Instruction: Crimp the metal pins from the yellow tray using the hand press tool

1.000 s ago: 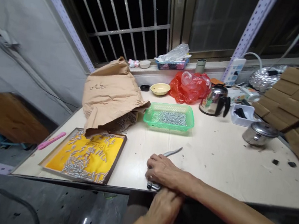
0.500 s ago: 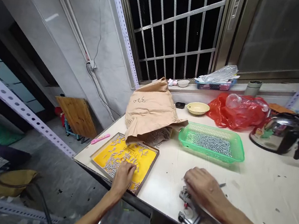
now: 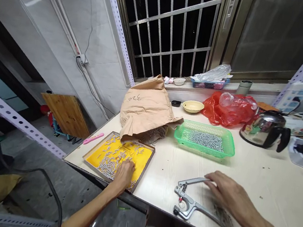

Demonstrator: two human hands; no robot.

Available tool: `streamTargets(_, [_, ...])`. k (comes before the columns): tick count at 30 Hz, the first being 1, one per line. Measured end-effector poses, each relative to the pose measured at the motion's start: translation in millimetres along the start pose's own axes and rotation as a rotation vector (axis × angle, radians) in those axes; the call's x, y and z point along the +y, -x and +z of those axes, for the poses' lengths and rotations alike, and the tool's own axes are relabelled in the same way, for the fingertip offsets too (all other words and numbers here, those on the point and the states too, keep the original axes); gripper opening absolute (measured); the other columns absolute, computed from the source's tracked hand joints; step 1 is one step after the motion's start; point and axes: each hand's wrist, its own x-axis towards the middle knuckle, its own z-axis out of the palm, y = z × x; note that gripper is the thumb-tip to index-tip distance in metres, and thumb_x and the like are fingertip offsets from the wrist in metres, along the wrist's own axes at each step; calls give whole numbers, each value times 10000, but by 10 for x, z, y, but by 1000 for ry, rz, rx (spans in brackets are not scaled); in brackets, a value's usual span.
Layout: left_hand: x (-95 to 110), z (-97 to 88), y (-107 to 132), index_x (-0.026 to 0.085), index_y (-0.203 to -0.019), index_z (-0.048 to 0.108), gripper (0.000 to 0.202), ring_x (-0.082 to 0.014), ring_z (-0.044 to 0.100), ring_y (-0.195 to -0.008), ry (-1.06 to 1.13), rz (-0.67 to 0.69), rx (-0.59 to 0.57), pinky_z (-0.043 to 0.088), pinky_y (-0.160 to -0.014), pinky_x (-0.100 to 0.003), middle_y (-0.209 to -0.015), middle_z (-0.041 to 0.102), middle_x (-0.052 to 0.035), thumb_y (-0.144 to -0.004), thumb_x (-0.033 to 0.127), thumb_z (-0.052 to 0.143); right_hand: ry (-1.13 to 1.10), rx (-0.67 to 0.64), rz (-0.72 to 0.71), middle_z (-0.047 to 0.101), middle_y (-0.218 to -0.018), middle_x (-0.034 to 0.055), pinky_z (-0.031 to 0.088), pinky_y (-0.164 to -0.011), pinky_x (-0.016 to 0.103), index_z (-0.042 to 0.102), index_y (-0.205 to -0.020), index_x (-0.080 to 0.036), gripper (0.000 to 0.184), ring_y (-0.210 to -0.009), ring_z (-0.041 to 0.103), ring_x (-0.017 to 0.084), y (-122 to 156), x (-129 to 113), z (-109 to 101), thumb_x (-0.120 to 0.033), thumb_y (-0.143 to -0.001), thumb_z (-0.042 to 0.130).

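My left hand (image 3: 124, 173) rests on the yellow tray (image 3: 97, 150) at the table's near left corner, its fingers curled down among several small metal pieces (image 3: 110, 160); what they pinch is hidden. My right hand (image 3: 229, 195) lies flat with its fingers stretched out beside the silver hand press pliers (image 3: 188, 202), touching the upper handle. The pliers lie on the table near the front edge, handles spread apart.
A brown paper sack (image 3: 146, 107) spills metal pieces behind the tray. A green basket (image 3: 204, 138) holds more of them. A kettle (image 3: 265, 128), a red plastic bag (image 3: 230, 108), a yellow bowl (image 3: 193, 106) and a pink knife (image 3: 93, 138) are farther off.
My left hand went from the table's front edge to the yellow tray. My right hand slid right off the pliers, which now lie uncovered. The camera turned left.
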Motion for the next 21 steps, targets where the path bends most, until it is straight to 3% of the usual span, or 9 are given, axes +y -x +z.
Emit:
streamTargets(5, [60, -64, 76, 157, -802, 648, 218, -191, 600, -859, 83, 69, 16, 408, -754, -269, -870, 657, -83, -835, 159, 432, -143, -126, 83, 598, -883, 48, 468, -710, 307, 598, -947, -233, 249, -800, 592, 178, 381, -208, 122, -340, -942, 372])
streamTargets(9, [293, -93, 135, 206, -912, 644, 203, -178, 633, -867, 297, 105, 54, 436, -765, -253, -917, 694, -33, -841, 251, 459, -138, -135, 101, 589, -861, 47, 458, -700, 301, 619, -930, -216, 223, -782, 585, 177, 428, -237, 125, -293, -929, 410])
streamTargets(12, [412, -103, 52, 209, -911, 645, 219, -197, 636, -857, 248, 113, 81, 445, -759, -277, -919, 694, -43, -838, 284, 452, -102, -127, 117, 578, -809, 41, 449, -679, 289, 630, -853, -204, 272, -744, 575, 168, 435, -249, 164, -251, -939, 376])
streamTargets(17, [255, -201, -238, 178, -815, 654, 188, -204, 644, -806, 297, -52, 115, 467, -729, -280, -825, 696, -60, -778, 262, 490, -32, -117, 145, 557, -748, 40, 435, -653, 292, 618, -785, -190, 332, -711, 550, 169, 498, -305, 214, -221, -951, 331])
streamTargets(21, [241, -275, -170, 158, -830, 647, 237, -173, 630, -625, 505, -163, 49, 467, -530, -244, -708, 671, -32, -737, 339, 527, -50, -126, 133, 556, -771, 43, 429, -661, 294, 606, -792, -191, 314, -732, 545, 172, 531, -325, 218, -222, -954, 339])
